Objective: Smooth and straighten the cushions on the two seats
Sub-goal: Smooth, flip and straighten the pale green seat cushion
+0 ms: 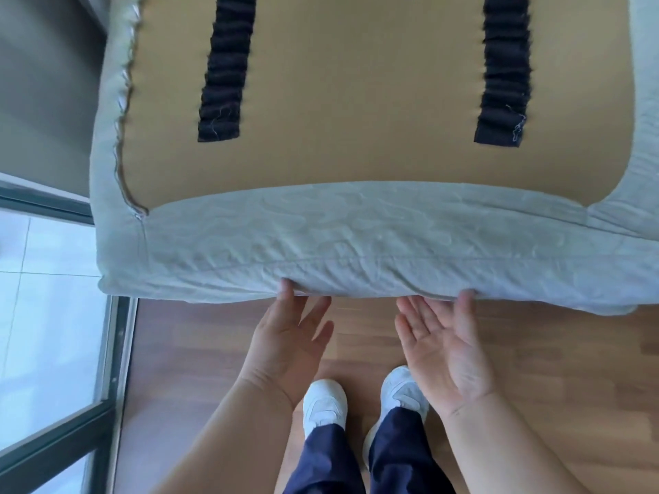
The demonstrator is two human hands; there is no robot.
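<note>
You have the big pale grey fabric seat cushion (356, 240) tipped up in front of you, its tan underside panel (356, 101) with two black ruffled fastening strips (226, 69) facing the camera, so by my reading you are mid-handling — turning or reseating this cushion, not yet smoothing its top. Its lower edge hangs above the wood-plank floor (552, 369), with your white shoes (325, 404) below. Your left hand (289, 347) is loosely spread, its uppermost fingertip touching the bottom seam of the cushion; your right hand (445, 347) is palm up and open, one fingertip against the same edge. Neither grip closes on the fabric — each only props the rim. Whether the far side rests on a seat is out of view. Next you likely need a firmer hold under that edge, then to lower the cushion square into its seat before pressing out the wrinkled border.
</note>
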